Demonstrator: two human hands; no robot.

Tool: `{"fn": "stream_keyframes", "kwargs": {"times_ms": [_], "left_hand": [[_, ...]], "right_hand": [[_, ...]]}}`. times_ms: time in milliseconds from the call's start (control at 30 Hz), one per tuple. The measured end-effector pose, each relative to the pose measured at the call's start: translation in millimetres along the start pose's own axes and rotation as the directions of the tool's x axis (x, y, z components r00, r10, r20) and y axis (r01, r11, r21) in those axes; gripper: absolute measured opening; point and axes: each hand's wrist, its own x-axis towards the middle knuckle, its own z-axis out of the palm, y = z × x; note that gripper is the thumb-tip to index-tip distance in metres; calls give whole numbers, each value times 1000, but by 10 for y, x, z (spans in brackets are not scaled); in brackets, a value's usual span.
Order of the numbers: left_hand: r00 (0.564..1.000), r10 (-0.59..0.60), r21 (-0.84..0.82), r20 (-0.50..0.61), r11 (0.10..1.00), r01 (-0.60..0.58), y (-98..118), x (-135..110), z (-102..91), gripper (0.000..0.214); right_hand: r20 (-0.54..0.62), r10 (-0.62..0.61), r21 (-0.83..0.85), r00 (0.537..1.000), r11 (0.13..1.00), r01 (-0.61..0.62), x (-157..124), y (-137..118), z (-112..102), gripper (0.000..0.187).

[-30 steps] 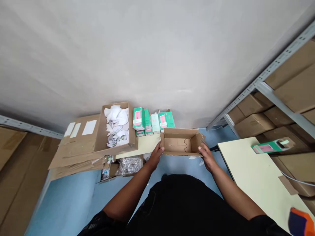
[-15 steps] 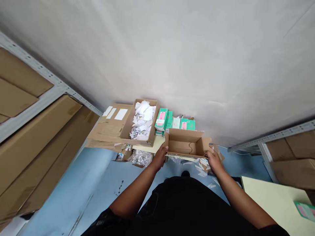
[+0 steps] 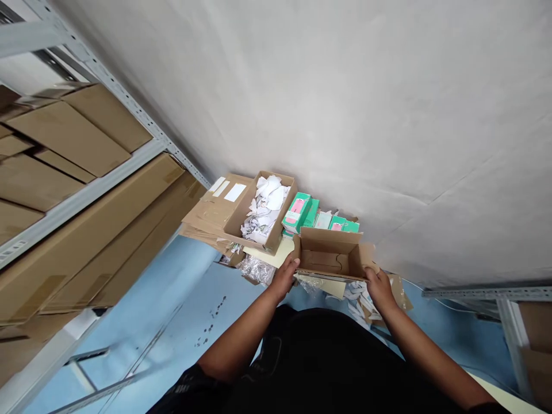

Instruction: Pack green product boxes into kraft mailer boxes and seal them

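Between my two hands I hold an open, hollow cardboard box [image 3: 323, 260] with its top flaps up. My left hand [image 3: 284, 276] grips its left end, the thumb on the near corner. At the opposite end, my right hand [image 3: 378, 287] is closed on the right side flap. Just beyond the box, green boxes with pink pictures [image 3: 297, 211] stand on a pale yellow table [image 3: 279, 253] against the wall. To the left of them sits a carton [image 3: 272, 248] filled with crumpled white paper [image 3: 267, 204].
Flattened cardboard [image 3: 219, 210] lies stacked at the table's left. Clear plastic wrap [image 3: 257, 268] and white scraps [image 3: 357, 299] are below the table. A metal shelf [image 3: 142, 150] with large cartons [image 3: 107, 230] runs along the left; another shelf [image 3: 509, 328] stands at right.
The view has turned left, so more of the left shelf shows and the table at the lower right has mostly left the picture. Both hands still hold the box.
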Motion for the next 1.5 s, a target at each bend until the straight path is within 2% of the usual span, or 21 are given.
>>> {"fn": "stream_keyframes", "kwargs": {"times_ms": [133,233,433,633,767,833,900,967,1067,1133,1200,1267,1333,1367,1433,1500], "left_hand": [[998,53,5,40,999,-54,62,62,-97,68],[995,63,13,80,998,-64,123,152,-216,70],[973,25,-30,229,999,-18,156,405,-522,78],[987,-61,36,150,998,56,200,703,-725,85],[987,-30,54,159,998,21,262,756,-794,81],[988,30,74,149,996,-42,356,783,-845,69],[993,72,108,91,991,-81,515,851,-915,54],[999,42,130,17,991,-44,721,962,-995,47],[999,-18,113,48,994,13,1030,1168,-1127,41],[998,7,51,67,999,-10,1179,1313,-1229,40],[997,62,129,40,989,-66,1261,1466,-1342,40],[989,148,402,-25,907,-126,1276,1632,-1447,34],[969,246,715,-20,681,-158,1238,1803,-1517,31],[964,263,821,24,546,-169,1205,1887,-1529,34],[965,229,928,130,314,-200,1129,2042,-1506,48],[963,172,958,208,164,-236,1060,2179,-1432,61]], "right_hand": [[-23,-40,-22,999,999,39,-29,-81,92,45],[-41,-23,-4,999,1000,23,-70,-95,211,48],[-202,62,56,977,997,-52,-145,-96,413,44],[-231,69,76,971,996,-53,-324,-296,505,41],[-244,77,59,967,996,-64,-407,-339,515,39],[-268,79,45,960,997,-70,-428,-339,522,39],[-279,91,44,956,996,-82,-444,-343,533,38],[-276,105,56,955,994,-93,-457,-353,544,38],[-262,104,61,959,994,-91,-476,-375,550,38],[-253,93,50,963,995,-83,-491,-388,544,37],[-249,90,43,964,996,-82,-506,-389,532,36],[-250,96,47,964,995,-87,-518,-375,517,36],[-244,98,55,965,995,-87,-526,-344,501,37],[-242,95,52,966,995,-85,-530,-325,493,37],[-250,83,37,965,996,-76,-543,-288,479,37],[-271,67,15,960,998,-66,-568,-263,469,38]]}}
